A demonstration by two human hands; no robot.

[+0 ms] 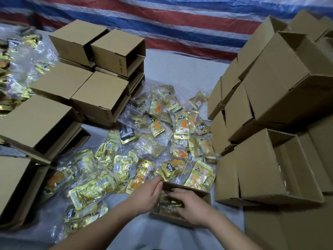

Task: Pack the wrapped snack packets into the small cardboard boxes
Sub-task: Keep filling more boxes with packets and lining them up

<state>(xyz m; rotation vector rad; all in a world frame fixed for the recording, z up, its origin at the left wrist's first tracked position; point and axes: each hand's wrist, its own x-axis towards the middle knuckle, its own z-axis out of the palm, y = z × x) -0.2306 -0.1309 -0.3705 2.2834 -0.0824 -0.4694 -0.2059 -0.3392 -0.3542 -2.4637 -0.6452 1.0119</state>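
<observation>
- Striped tarp [180,20] hangs at twelve o'clock, behind a pale surface.
- Left hand [149,194] grips the small box [203,194] at six o'clock.
- Right hand [192,206] presses flat on packets [166,204] inside.

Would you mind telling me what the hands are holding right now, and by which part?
The left hand grips the open box by its left wall. The right hand presses on packets inside; whether it grips one cannot be told.
</observation>
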